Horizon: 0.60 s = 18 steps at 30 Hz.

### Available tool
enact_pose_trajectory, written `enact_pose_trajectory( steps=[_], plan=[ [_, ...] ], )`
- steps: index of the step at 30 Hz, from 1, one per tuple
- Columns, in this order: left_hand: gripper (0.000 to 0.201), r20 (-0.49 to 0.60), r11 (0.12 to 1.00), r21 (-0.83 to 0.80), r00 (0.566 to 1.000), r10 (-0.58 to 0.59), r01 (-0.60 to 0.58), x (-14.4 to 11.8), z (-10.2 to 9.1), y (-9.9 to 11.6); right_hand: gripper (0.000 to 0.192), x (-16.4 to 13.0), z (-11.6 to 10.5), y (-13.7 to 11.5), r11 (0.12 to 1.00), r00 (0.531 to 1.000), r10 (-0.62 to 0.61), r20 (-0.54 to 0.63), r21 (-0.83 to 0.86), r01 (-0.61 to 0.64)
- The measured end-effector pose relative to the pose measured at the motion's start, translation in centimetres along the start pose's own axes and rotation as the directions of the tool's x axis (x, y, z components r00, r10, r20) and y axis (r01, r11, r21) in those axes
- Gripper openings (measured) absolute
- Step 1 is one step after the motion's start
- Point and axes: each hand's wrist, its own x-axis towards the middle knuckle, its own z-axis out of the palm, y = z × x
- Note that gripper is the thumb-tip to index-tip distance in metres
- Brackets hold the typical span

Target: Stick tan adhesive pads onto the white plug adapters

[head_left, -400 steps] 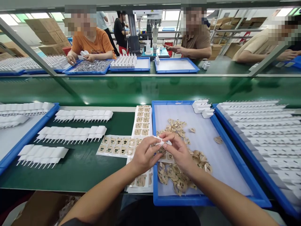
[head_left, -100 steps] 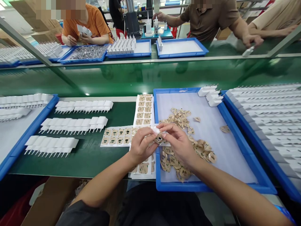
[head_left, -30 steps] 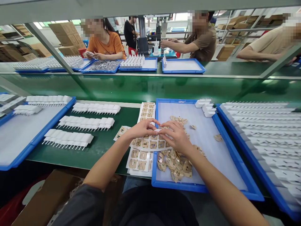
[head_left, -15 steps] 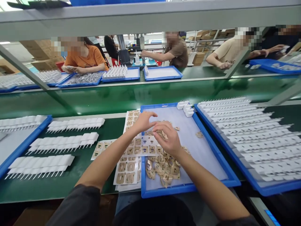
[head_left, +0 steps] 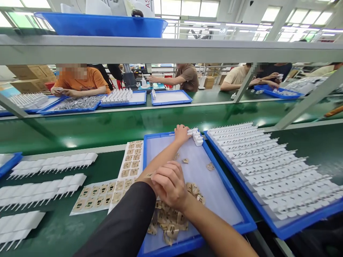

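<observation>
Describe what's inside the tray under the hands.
Loose tan pieces, mostly near the front; white blocks at the far right corner. The left forearm and right hand hide what's beneath them.

Bright back windows (head_left: 191,8), glare on green partition (head_left: 128,123)

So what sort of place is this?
Probably a factory assembly line: matching white parts sit in rows in a blue tray, tan pieces lie piled nearby, and people work along the facing green bench.
</observation>
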Motion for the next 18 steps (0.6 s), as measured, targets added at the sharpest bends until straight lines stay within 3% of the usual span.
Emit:
enact_pose_trajectory(
  steps=[4,7,8,10,12,14,18],
  plan=[
    [0.046,0.059,0.979,-0.201,0.998,-0.012,0.024,-2.9,-4.5,-0.9,0.021,0.3,0.4,0.2,0.991,0.993,0.117,0.005,0.069,-0.117],
    [0.051,0.079,0.912,-0.410,0.997,0.016,0.018,-8.4,-9.6,-2.3,0.013,0.7,0.3,-0.1,0.919,0.944,0.327,0.047,0.218,-0.329],
    [0.056,0.061,0.788,-0.615,0.998,0.016,0.025,-10.7,-11.1,-2.8,0.011,0.8,0.2,-0.2,0.864,0.907,0.411,0.095,0.277,-0.421],
    [0.066,0.046,0.603,-0.797,0.999,0.016,0.027,-15.6,-13.3,-3.9,0.016,0.9,0.2,-0.5,0.710,0.802,0.545,0.245,0.376,-0.596],
    [0.063,0.048,0.517,-0.854,0.999,-0.020,0.051,-20.0,-14.4,-5.2,0.026,0.7,0.3,-0.7,0.560,0.704,0.583,0.405,0.427,-0.709],
    [0.057,0.048,0.476,-0.876,0.997,-0.061,0.071,-23.4,-14.5,-6.6,0.032,0.4,0.7,-1.0,0.464,0.648,0.554,0.523,0.452,-0.762],
    [0.047,0.035,0.525,-0.850,0.999,-0.010,0.035,-27.1,-13.7,-8.9,0.036,-0.2,1.6,-1.3,0.364,0.576,0.484,0.658,0.447,-0.817]
  ],
)
